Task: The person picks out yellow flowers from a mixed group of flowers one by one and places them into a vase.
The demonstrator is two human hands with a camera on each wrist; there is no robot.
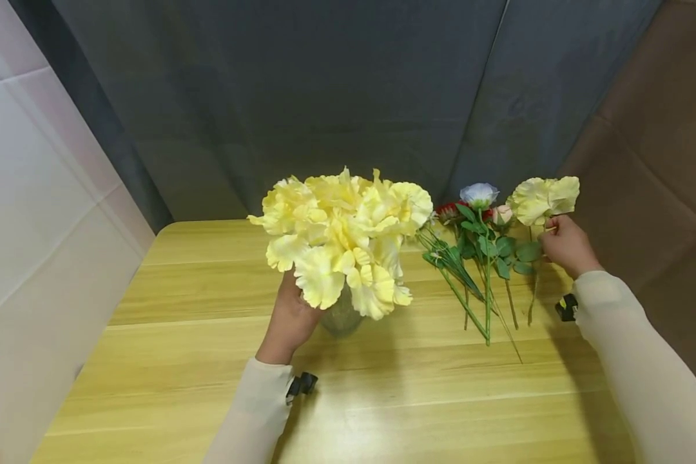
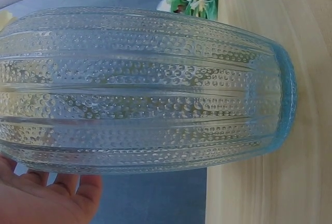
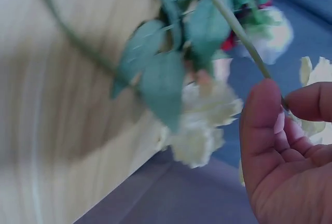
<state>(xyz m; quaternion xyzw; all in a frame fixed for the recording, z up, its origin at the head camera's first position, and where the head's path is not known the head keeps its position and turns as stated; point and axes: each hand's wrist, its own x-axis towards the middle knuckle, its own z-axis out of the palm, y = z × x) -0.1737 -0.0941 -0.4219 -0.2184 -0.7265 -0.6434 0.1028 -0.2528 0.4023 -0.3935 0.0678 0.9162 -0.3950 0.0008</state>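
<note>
A ribbed, dotted glass vase (image 2: 155, 89) stands upright on the table, full of ruffled yellow flowers (image 1: 342, 238). My left hand (image 1: 292, 316) holds its side under the blooms, which partly cover the hand in the head view. In the left wrist view the fingers (image 2: 65, 185) curve against the glass. On the right, my right hand (image 1: 568, 245) pinches the green stem (image 3: 236, 27) of a yellow flower between thumb and forefinger, close below its bloom (image 3: 319, 120). Another pale yellow bloom (image 3: 197, 125) appears beyond the leaves in the right wrist view.
Beside the right hand lie several loose flowers: a pale blue-white one (image 1: 479, 194), a pink one (image 1: 501, 214) and red ones (image 1: 448, 211), with stems (image 1: 488, 296) pointing toward me. The wooden table (image 1: 197, 361) backs onto a grey curtain (image 1: 301, 84); a brown cloth (image 1: 655, 129) hangs at right.
</note>
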